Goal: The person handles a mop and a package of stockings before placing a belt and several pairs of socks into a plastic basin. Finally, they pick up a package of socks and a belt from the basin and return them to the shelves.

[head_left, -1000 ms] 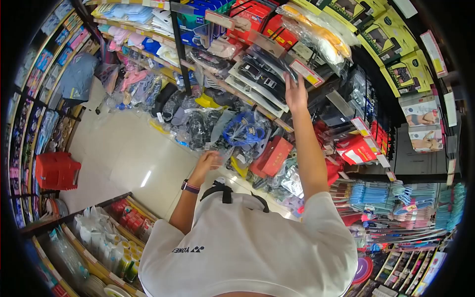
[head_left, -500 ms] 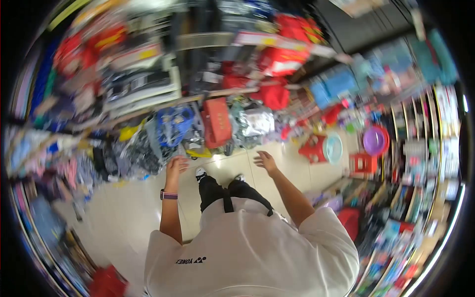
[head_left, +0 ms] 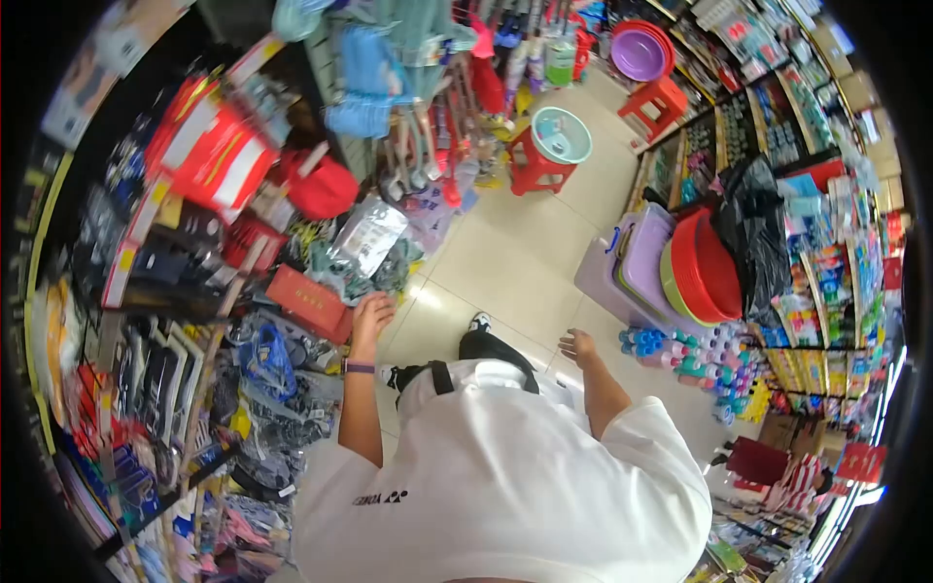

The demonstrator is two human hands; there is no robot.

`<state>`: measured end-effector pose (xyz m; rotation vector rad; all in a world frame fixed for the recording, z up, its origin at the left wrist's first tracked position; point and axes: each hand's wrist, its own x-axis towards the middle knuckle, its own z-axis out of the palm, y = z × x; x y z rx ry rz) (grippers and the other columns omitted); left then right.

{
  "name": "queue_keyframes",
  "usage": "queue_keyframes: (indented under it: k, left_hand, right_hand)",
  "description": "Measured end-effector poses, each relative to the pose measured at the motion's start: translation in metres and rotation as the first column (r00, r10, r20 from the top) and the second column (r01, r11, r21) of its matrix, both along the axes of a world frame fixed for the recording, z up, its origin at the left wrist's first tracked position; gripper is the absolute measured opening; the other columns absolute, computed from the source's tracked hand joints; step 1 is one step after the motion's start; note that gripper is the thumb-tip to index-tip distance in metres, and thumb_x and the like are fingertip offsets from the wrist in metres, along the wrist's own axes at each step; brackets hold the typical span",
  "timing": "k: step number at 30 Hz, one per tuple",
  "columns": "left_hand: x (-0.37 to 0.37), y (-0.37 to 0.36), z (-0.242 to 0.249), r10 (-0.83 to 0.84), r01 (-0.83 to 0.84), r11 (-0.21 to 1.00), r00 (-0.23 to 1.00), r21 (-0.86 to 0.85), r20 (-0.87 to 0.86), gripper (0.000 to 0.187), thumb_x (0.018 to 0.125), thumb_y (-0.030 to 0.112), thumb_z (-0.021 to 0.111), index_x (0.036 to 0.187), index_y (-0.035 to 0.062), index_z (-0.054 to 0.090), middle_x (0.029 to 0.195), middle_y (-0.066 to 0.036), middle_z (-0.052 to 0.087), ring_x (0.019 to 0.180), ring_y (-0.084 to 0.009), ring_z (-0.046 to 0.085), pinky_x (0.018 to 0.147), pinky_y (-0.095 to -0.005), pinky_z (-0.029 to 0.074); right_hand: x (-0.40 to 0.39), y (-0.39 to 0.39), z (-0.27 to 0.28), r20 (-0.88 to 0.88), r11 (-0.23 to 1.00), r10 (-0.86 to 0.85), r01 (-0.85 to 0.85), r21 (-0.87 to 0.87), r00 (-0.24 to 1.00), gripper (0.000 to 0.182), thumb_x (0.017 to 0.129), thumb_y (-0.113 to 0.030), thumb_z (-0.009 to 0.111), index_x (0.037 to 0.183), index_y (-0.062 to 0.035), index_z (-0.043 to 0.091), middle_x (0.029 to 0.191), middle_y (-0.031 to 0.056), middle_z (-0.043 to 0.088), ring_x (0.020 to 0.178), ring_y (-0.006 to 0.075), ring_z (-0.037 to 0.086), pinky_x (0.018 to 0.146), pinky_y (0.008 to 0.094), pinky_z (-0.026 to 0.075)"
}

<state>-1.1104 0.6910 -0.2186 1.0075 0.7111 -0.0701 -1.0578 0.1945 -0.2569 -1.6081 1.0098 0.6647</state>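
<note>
My left hand [head_left: 372, 314] hangs in front of me with its fingers apart and holds nothing. A strap circles that wrist. In this view the hand is beside the end of a red box [head_left: 309, 303], which lies on packaged goods. Just beyond the hand is a silvery plastic-wrapped pack [head_left: 369, 236]. My right hand [head_left: 577, 347] is also empty, fingers loosely spread, over the tiled floor [head_left: 486, 272]. Small colourful bottles [head_left: 692, 358] stand on the floor to its right.
Ahead, a red stool [head_left: 540, 167] bears a pale green basin [head_left: 575, 124]. Lilac storage boxes [head_left: 632, 262] and a red tub [head_left: 702, 267] stand at the right. Crowded shelves line both sides. Another red stool [head_left: 653, 105] with purple and red basins [head_left: 639, 53] is farther off.
My view has turned to the right, so the stool and basin now stand ahead and the shelf goods have shifted left. Both hands stay empty.
</note>
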Motion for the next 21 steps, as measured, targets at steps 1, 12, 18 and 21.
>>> queue_keyframes:
  k: [1,12,18,21]
  left_hand:
    - [0.021,-0.024,0.005,-0.019,0.019,1.000,1.000,0.009,-0.005,0.029,0.087,0.024,0.042,0.108,0.0055,0.050,0.099,-0.012,0.061,0.082,-0.0199,0.060,0.071,-0.0280,0.047]
    - [0.194,-0.200,-0.003,-0.586,0.585,0.783,0.808,0.214,-0.067,0.030,0.089,0.028,0.042,0.107,0.0053,0.051,0.094,-0.010,0.061,0.079,-0.0171,0.060,0.068,-0.0264,0.047]
    - [0.224,-0.196,-0.037,-0.612,0.654,0.711,0.757,0.260,-0.230,0.026,0.088,0.022,0.043,0.105,0.0043,0.050,0.087,-0.010,0.060,0.069,-0.0151,0.058,0.061,-0.0259,0.046]
    - [0.253,-0.190,-0.050,-0.597,0.654,0.716,0.755,0.246,-0.271,0.027,0.088,0.025,0.043,0.104,0.0051,0.051,0.088,-0.009,0.060,0.072,-0.0153,0.058,0.063,-0.0260,0.046]
  right_hand:
    - [0.003,-0.018,-0.004,-0.005,1.000,-0.019,0.019,0.009,1.000,0.039,0.086,-0.027,0.043,0.119,-0.0070,0.044,0.104,0.0180,0.058,0.089,0.0276,0.059,0.076,0.0381,0.048]
    - [0.014,-0.115,-0.034,0.020,0.994,-0.089,0.087,0.072,0.996,0.036,0.085,-0.027,0.046,0.114,-0.0060,0.046,0.099,0.0149,0.059,0.087,0.0254,0.059,0.074,0.0359,0.048]
    - [0.017,-0.135,-0.048,-0.181,0.987,-0.141,0.151,0.046,0.973,0.036,0.085,-0.026,0.045,0.115,-0.0061,0.046,0.103,0.0162,0.058,0.087,0.0273,0.059,0.075,0.0370,0.048]
    - [0.052,-0.136,-0.050,-0.224,0.992,-0.118,0.127,0.026,0.967,0.037,0.085,-0.024,0.044,0.117,-0.0058,0.045,0.105,0.0170,0.057,0.088,0.0284,0.059,0.076,0.0380,0.048]
